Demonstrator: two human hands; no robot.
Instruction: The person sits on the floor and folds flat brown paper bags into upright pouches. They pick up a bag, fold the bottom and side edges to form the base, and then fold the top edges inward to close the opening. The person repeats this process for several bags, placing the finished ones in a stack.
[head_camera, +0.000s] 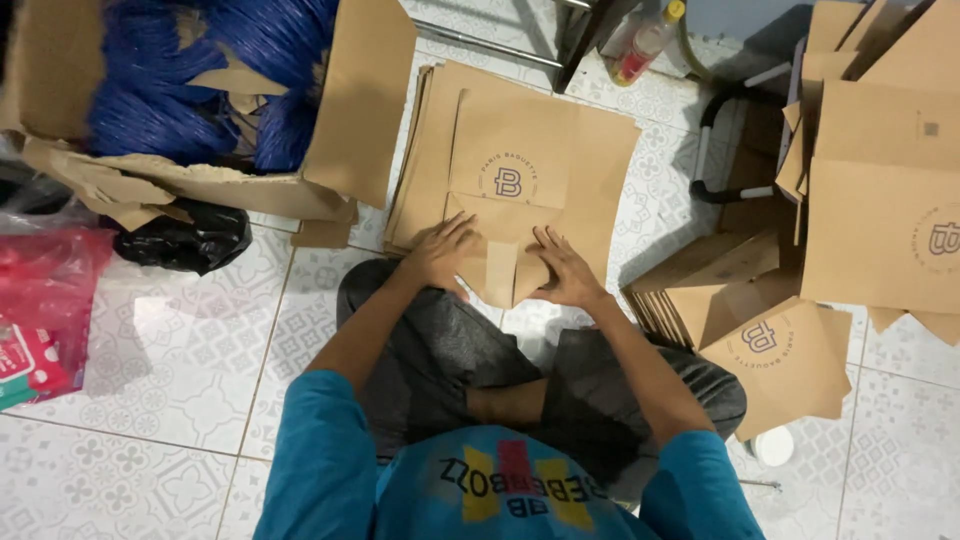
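Note:
A flat brown paper bag (515, 165) with a round printed mark lies on top of a stack of the same bags (430, 150) on the tiled floor in front of my crossed legs. My left hand (440, 252) presses flat on the near left corner of the bag's folded bottom. My right hand (566, 268) presses on the near right side of that fold (502, 270), fingers spread. Both hands rest on the paper and grip nothing.
An open cardboard box (360, 100) with bundles of blue cord (230, 60) stands at the far left, a black plastic bag (185, 238) and a red bag (45, 290) beside it. More brown bags (790, 360) and piled bags (880, 200) lie at right. A bottle (645, 40) stands far back.

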